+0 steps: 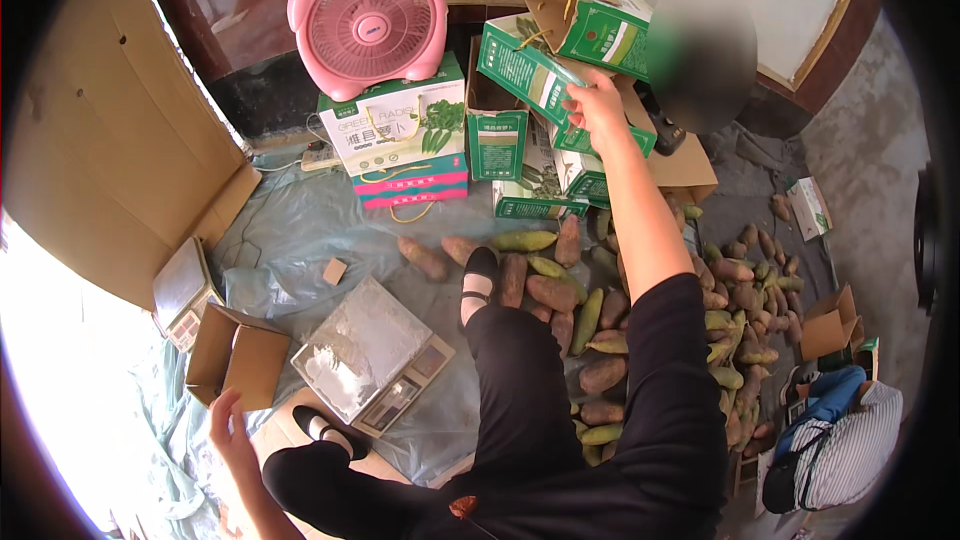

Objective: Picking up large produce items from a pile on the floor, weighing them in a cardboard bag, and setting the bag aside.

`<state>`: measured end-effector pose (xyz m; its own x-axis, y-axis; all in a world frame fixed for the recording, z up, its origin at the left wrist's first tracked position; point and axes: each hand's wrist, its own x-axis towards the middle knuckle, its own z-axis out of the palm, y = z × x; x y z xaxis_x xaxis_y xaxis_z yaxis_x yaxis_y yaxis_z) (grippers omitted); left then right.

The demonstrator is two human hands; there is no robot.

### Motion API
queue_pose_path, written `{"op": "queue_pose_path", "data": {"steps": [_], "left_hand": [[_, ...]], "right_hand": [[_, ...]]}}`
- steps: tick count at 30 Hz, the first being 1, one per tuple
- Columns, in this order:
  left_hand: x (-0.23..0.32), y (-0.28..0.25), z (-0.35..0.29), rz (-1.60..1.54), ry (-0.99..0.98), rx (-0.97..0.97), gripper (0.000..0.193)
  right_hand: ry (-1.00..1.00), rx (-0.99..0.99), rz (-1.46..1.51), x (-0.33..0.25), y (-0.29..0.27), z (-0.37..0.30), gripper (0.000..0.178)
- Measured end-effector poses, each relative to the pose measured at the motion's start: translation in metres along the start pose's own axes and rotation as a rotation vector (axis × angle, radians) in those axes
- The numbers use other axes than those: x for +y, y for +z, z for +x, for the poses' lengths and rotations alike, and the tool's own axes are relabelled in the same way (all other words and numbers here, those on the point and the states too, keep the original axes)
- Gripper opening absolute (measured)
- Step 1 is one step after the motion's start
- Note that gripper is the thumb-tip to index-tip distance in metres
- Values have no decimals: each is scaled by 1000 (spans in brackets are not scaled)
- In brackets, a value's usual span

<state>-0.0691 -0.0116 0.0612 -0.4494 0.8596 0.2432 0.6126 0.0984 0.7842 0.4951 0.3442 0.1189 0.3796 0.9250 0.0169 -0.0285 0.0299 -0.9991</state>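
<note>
My right arm [645,220] reaches far forward over the stacked gift cartons. At its end, my right hand [600,112] is closed on the edge of a green printed carton [530,75], which lies tilted among the others. An open carton with a brown inside [603,35] sits just beyond it, and another green carton [497,145] stands below. My left hand [232,435] is at the lower left with its fingers apart, holding nothing. Nearest to it is a small open brown cardboard box [262,365]. Beside that box a flat weighing scale [365,350] lies on the plastic sheet.
Many green and reddish radishes [745,325] are heaped at the right, several near my feet. A pink bird-shaped fan [372,28] stands on a white carton [395,130]. A second scale [185,285] is at the left. A person in a striped top [855,450] is at the lower right.
</note>
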Motion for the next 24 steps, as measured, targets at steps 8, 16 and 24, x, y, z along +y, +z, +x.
{"op": "queue_pose_path", "data": {"steps": [8, 16, 24], "left_hand": [[1, 110, 14, 39, -27, -491, 24], [-27, 121, 9, 106, -78, -491, 21], [-5, 129, 8, 267, 70, -576, 20]], "right_hand": [[21, 62, 50, -13, -1, 70, 71], [32, 23, 100, -12, 8, 103, 70], [59, 34, 183, -21, -14, 113, 57]]}}
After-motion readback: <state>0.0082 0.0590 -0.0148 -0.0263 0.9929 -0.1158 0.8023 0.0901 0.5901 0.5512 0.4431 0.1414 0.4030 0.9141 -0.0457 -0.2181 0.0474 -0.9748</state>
